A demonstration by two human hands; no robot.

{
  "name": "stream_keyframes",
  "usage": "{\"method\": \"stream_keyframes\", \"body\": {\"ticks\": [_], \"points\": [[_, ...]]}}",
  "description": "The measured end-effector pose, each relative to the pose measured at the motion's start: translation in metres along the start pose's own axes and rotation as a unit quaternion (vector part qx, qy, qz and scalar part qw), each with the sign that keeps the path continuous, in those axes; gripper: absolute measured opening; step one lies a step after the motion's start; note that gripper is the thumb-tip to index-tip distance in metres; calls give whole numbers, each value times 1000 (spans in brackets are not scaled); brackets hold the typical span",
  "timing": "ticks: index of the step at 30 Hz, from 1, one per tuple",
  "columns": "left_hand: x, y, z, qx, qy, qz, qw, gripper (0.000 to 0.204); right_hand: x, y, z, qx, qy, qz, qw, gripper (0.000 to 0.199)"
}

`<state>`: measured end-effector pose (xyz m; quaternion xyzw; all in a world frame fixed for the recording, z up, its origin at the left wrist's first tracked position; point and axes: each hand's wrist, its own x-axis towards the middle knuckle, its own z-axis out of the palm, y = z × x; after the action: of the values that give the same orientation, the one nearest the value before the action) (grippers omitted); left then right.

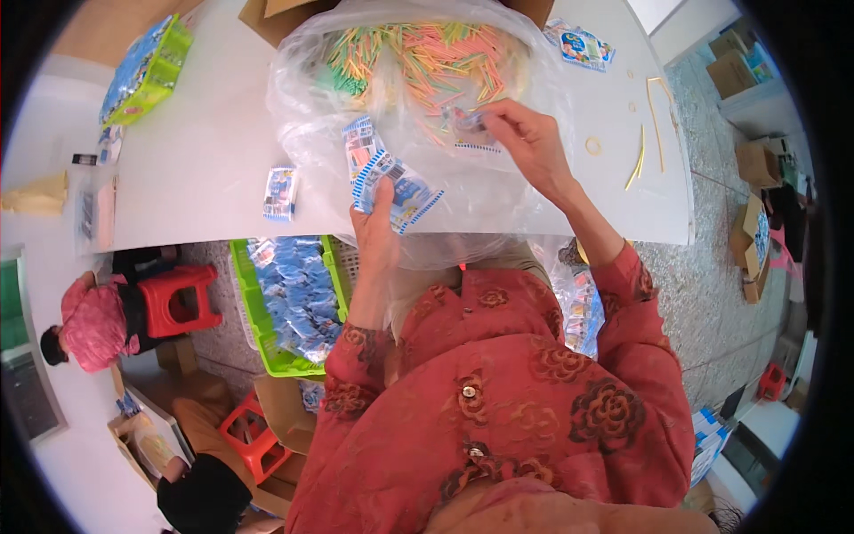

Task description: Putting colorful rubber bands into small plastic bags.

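Low over the table's front edge, my left hand (375, 222) is closed on blue-and-white printed packets (398, 185), its thumb on top; one packet (358, 138) sticks up behind them. My right hand (532, 147) pinches a small, partly clear packet (470, 121) between thumb and fingers. A blue-and-white striped edge shows below it. Both hands are over a large clear plastic bag (298, 111) spread across the table. Inside the bag lies a heap of thin pink, yellow and green sticks (454, 58), just beyond my right hand. Another packet (281, 193) lies flat, left of my left hand.
A lime-green basket (147, 105) stands at the far left of the white table (205, 169). More packets (583, 46), a rubber band (593, 145) and yellow strips (639, 160) lie right. Below are a green crate (267, 351) of blue packets, red stools (178, 298) and two people.
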<state>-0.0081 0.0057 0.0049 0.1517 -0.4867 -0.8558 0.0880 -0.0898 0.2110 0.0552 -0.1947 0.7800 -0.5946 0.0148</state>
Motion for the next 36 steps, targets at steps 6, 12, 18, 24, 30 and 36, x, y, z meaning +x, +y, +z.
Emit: {"method": "stream_keyframes", "body": {"ticks": [6,12,18,24,30,36], "points": [[-27,10,-15,134,-3,-78,988,32,-3,20,11,-54,-27,2,998,14],[-48,0,-12,192,-75,43,978,34,-13,-1,47,48,-101,18,994,15],[-63,4,-26,308,-69,96,944,26,-30,-11,63,113,-169,50,978,17],[-77,12,-35,374,-77,138,914,21,-34,-17,74,145,-267,65,950,24],[-73,-6,-42,335,9,239,911,25,-24,-23,81,-27,-278,-11,960,19],[-77,3,-73,148,104,77,980,22,20,12,106,14,-296,63,953,24]]}}
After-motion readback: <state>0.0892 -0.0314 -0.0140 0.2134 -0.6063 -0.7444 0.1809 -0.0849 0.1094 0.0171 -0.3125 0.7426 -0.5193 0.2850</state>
